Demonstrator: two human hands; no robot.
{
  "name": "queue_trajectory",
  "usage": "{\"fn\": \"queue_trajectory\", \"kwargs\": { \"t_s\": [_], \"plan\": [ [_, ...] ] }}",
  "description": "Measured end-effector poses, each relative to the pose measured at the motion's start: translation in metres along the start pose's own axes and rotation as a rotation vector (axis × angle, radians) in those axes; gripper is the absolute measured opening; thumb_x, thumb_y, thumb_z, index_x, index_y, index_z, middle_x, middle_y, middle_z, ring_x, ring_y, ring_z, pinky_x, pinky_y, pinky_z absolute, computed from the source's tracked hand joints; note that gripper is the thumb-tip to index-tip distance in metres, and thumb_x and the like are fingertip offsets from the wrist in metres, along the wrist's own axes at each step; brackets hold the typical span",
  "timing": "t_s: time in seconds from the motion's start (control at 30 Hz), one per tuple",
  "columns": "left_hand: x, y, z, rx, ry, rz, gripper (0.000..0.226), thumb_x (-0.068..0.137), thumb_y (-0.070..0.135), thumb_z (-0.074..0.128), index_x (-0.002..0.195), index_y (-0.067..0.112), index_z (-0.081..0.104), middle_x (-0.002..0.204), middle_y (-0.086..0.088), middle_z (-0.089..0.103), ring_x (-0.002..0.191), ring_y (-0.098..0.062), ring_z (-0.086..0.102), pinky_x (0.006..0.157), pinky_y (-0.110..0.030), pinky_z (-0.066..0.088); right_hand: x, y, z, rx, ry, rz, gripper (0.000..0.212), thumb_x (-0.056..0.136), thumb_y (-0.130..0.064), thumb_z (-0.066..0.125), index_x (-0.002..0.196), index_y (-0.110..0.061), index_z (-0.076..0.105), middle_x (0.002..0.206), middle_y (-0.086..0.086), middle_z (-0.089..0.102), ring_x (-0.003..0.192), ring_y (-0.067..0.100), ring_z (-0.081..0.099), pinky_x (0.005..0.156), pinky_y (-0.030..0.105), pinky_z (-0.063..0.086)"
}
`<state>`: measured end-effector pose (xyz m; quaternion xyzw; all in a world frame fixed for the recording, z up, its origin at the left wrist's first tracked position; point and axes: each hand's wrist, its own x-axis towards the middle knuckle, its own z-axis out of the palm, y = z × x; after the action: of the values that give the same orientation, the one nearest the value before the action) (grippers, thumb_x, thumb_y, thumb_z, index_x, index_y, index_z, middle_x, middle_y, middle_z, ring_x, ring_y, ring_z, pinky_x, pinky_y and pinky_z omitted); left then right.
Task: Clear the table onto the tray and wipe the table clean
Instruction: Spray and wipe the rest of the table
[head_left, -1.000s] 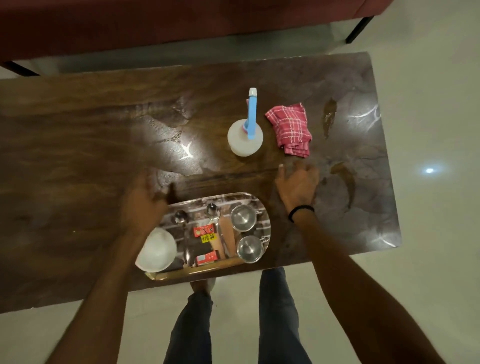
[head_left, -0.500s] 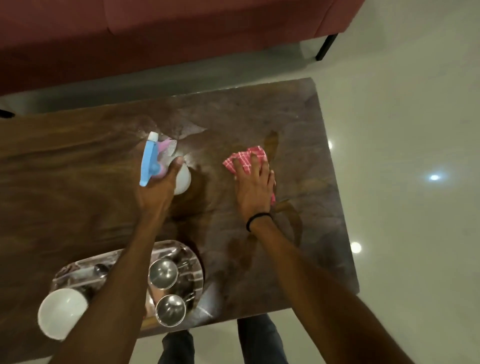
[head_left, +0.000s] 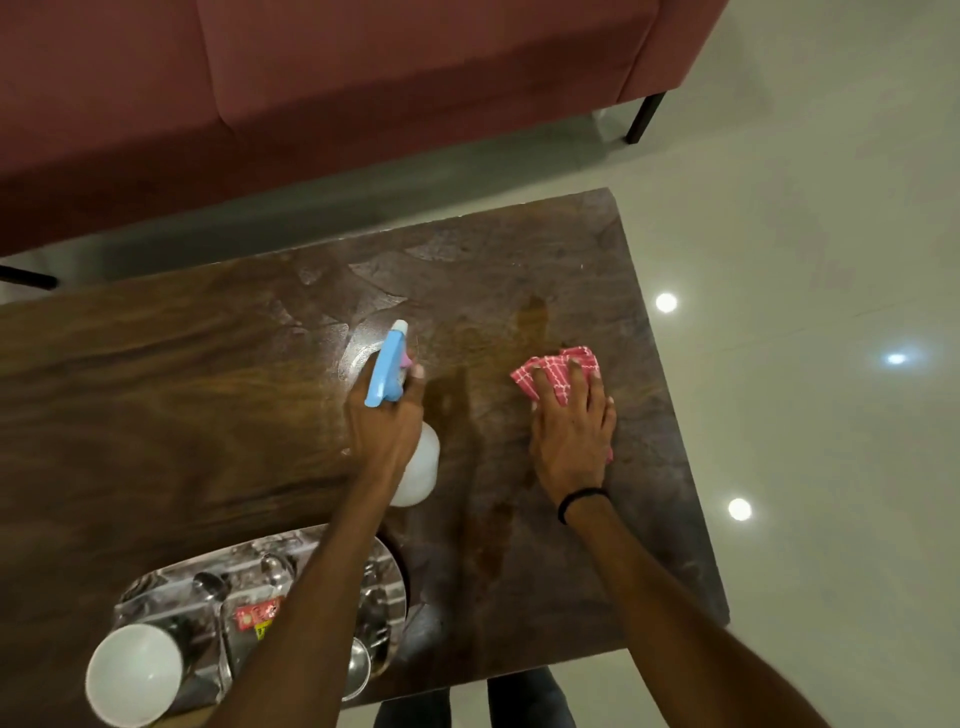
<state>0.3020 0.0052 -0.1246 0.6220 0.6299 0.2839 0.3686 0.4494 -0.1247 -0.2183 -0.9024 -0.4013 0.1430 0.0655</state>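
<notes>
My left hand (head_left: 387, 421) grips a white spray bottle (head_left: 418, 470) with a blue trigger head, held tilted above the middle of the dark wooden table (head_left: 208, 405). My right hand (head_left: 571, 431) lies flat on a red-and-white checked cloth (head_left: 558, 371), pressing it onto the tabletop near the right end. Brown wet stains (head_left: 532, 317) streak the surface beside and below the cloth. The steel tray (head_left: 156, 587) sits at the near left edge, partly hidden by my left forearm, carrying a white bowl (head_left: 134, 674), spoons, a steel cup and small red packets.
A dark red sofa (head_left: 363, 88) stands beyond the table's far edge, one black leg at the right. Pale glossy floor (head_left: 805, 260) surrounds the table's right and near sides. My legs show just below the near edge.
Both hands left the tray area; the left one picked up the spray bottle and the right one landed on the cloth. Since half a second ago the cloth has slid right, toward the stain.
</notes>
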Motion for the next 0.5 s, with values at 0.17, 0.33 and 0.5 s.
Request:
{"fn": "queue_trajectory", "kwargs": {
  "t_s": [0.17,0.33,0.5],
  "plan": [
    [-0.003,-0.011,0.011,-0.022,-0.172,-0.104,0.014,0.091,0.036,0.063,0.096,0.024,0.059,0.071,0.002,0.062,0.065,-0.021,0.066,0.065,-0.042,0.06,0.002,-0.006,0.002,0.009,-0.007,0.036,0.052,0.099,-0.033,0.051,0.15,-0.033,0.039,0.159,0.016,0.032,0.146,0.045,0.026,0.114,0.067,0.027],
    [-0.003,-0.012,0.01,0.05,-0.219,-0.137,0.017,0.093,0.038,0.063,0.09,0.023,0.056,0.067,-0.007,0.063,0.061,-0.026,0.066,0.063,-0.048,0.06,0.005,-0.007,0.005,0.03,-0.016,0.055,0.051,0.1,-0.033,0.05,0.15,-0.031,0.039,0.16,0.016,0.03,0.147,0.045,0.023,0.115,0.068,0.024],
    [-0.001,-0.012,0.003,0.04,-0.225,-0.203,0.018,0.093,0.035,0.063,0.085,0.02,0.058,0.065,-0.009,0.065,0.059,-0.024,0.067,0.063,-0.041,0.06,0.005,-0.011,0.008,0.042,0.028,0.09,0.053,0.099,-0.031,0.054,0.15,-0.028,0.04,0.158,0.019,0.033,0.146,0.047,0.025,0.115,0.068,0.024]
  ]
}}
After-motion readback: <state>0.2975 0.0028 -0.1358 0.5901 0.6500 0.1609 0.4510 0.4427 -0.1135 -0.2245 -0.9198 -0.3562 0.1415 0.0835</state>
